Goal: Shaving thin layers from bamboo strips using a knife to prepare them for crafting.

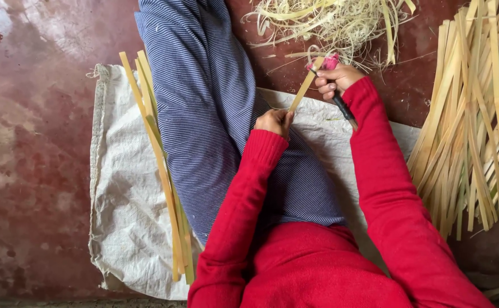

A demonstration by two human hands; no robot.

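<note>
My left hand (273,122) pinches the near end of a pale bamboo strip (304,87) over my blue striped trouser leg (204,102). My right hand (336,78) is closed around a knife with a dark handle (344,107) and a pink-wrapped part (330,61) near the blade, held against the strip's far end. Both arms wear red sleeves. The blade itself is mostly hidden by my fingers and the strip.
A bundle of finished bamboo strips (161,165) lies on a white woven sack (124,188) left of my leg. A large pile of raw strips (477,125) lies at right. Curly shavings (329,23) are heaped ahead on the red floor (33,114).
</note>
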